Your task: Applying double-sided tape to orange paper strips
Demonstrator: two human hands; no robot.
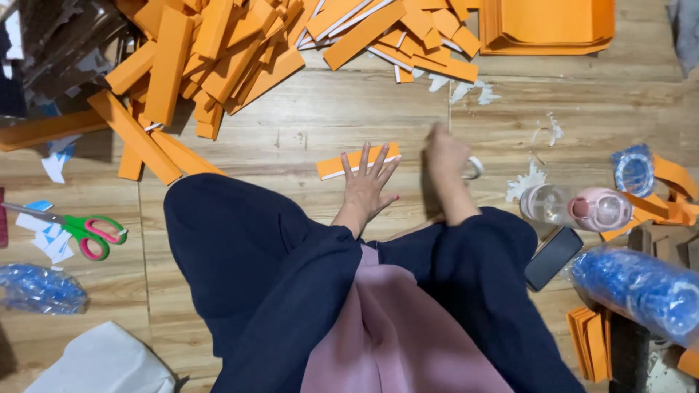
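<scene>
Wooden floor, orange strips piled at twelve o'clock. I am watching the left hand lying spread, pressing an orange strip; the blurred right hand is pinching a tape roll. Pressing flat likely prevents slipping.

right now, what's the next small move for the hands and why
Probably bring the right hand, blurred beside a small tape roll, over to the orange strip. The left hand already lies flat with its fingers pinning that strip to the floor.
</scene>
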